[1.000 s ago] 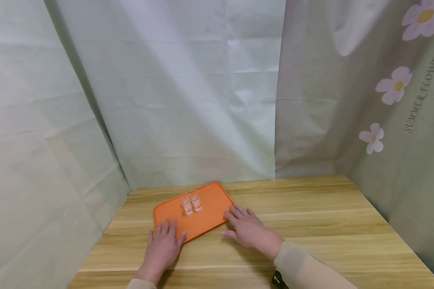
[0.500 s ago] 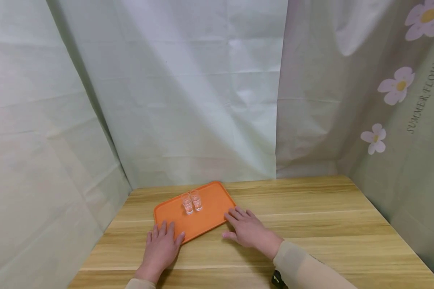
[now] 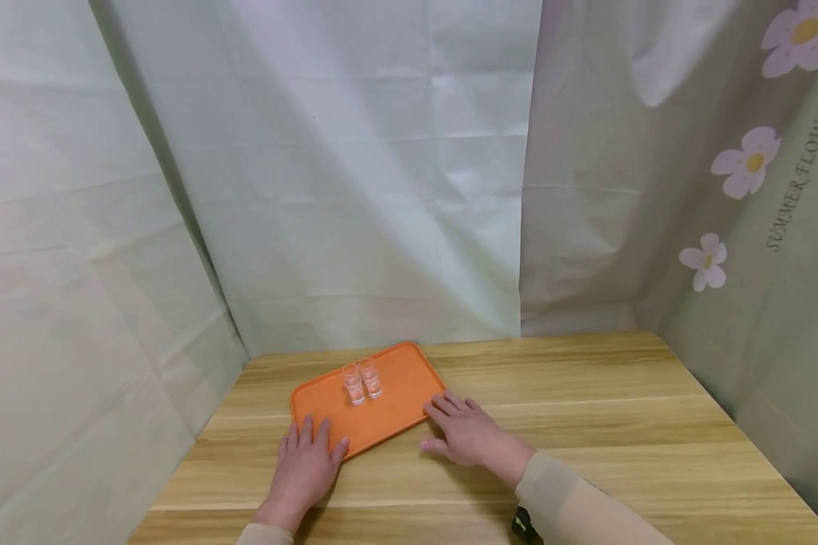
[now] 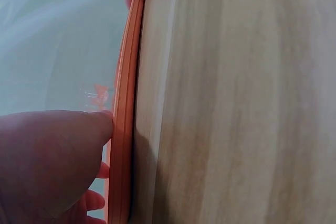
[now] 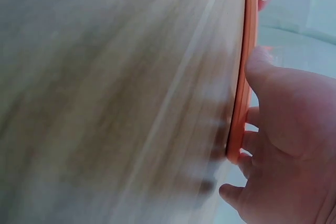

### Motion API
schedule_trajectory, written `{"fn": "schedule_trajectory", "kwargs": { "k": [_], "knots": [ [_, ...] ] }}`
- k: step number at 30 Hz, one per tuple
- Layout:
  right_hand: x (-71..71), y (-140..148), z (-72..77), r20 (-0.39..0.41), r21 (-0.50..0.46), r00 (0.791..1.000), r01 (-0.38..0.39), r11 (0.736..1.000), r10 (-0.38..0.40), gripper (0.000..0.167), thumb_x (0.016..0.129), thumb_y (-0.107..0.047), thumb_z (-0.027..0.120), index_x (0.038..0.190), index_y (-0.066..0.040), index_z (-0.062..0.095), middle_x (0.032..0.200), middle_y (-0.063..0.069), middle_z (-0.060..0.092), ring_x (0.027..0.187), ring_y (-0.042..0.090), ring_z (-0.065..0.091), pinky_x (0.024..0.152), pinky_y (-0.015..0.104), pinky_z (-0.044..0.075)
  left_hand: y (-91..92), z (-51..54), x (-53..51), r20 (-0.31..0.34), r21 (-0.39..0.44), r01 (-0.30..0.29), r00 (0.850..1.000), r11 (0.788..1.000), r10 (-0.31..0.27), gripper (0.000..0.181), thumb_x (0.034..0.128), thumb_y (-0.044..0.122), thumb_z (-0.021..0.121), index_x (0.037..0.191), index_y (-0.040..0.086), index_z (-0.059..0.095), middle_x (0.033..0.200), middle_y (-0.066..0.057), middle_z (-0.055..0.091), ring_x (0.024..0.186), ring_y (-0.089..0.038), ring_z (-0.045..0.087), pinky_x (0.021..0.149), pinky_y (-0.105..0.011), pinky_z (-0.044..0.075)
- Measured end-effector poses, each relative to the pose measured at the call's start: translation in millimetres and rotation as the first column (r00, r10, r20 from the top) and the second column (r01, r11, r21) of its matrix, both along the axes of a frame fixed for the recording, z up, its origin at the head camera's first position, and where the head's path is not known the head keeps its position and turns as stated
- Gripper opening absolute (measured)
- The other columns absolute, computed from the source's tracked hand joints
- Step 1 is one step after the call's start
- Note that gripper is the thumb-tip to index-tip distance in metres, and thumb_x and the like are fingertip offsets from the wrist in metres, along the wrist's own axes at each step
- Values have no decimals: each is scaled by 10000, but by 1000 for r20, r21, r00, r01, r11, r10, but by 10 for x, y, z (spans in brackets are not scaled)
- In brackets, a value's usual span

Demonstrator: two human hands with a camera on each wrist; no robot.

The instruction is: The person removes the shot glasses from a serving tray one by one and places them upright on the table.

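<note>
An orange tray [image 3: 402, 378] lies at an angle on the wooden table, toward its back left. Small clear glasses [image 3: 363, 382] stand close together near the tray's far edge; their exact number is hard to tell. At the tray's near left corner my left hand [image 3: 304, 465] rests with fingers spread over the rim. My right hand [image 3: 469, 433] touches the near right corner with extended fingers, its thumb held away from the tray in the head view. In the left wrist view, the left thumb [image 4: 97, 124] lies against the tray's rim [image 4: 123, 114]. Both palms are off the tray.
The wooden table [image 3: 586, 424] extends to the right of the tray. Pale green curtains [image 3: 354, 189] hang behind the table and along both sides, close to its edges. White flowers are printed on the right curtain [image 3: 757, 318]. A dark object [image 3: 523, 524] shows beneath the right sleeve.
</note>
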State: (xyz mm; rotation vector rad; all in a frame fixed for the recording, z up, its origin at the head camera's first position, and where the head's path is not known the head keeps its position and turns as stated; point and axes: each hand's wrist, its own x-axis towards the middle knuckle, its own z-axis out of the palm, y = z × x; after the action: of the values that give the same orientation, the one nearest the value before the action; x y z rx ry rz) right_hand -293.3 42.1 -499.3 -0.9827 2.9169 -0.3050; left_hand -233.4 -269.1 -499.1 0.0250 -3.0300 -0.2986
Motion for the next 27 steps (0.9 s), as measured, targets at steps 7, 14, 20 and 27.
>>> {"fn": "schedule_trajectory", "kwargs": {
  "k": [7,14,20,27],
  "knots": [
    [45,24,39,45,-2,999,-1,1000,1,807,1098,-642,535,1717,-138,415,1769,125,369,1662,348,257,1311,634,280,-15,-22,-20,0,4,18,1000,1000,-18,644,1150,435,559,1544,-74,562,1625,-467,354,1527,-688,277,1246,-783,244],
    [142,75,154,67,7,998,-10,1000,10,816,1086,-616,590,1710,-116,424,1758,142,388,1654,368,276,1296,638,309,-17,-27,-29,-12,36,46,999,998,-46,638,1148,418,567,1544,-82,558,1623,-485,336,1529,-694,262,1240,-794,241],
    [182,139,148,56,9,998,-28,1000,27,831,1083,-620,595,1711,-108,416,1764,148,375,1652,379,277,1288,643,323,-11,-38,-41,-20,53,69,997,996,-68,634,1148,412,571,1539,-88,561,1613,-502,330,1533,-695,252,1240,-792,246],
    [189,232,36,41,-8,998,-50,999,51,850,1079,-646,576,1717,-112,403,1771,145,361,1654,380,271,1279,649,336,-3,-48,-42,-43,53,97,995,994,-94,618,1144,401,587,1524,-86,580,1610,-503,334,1539,-679,266,1244,-775,265]
  ]
}}
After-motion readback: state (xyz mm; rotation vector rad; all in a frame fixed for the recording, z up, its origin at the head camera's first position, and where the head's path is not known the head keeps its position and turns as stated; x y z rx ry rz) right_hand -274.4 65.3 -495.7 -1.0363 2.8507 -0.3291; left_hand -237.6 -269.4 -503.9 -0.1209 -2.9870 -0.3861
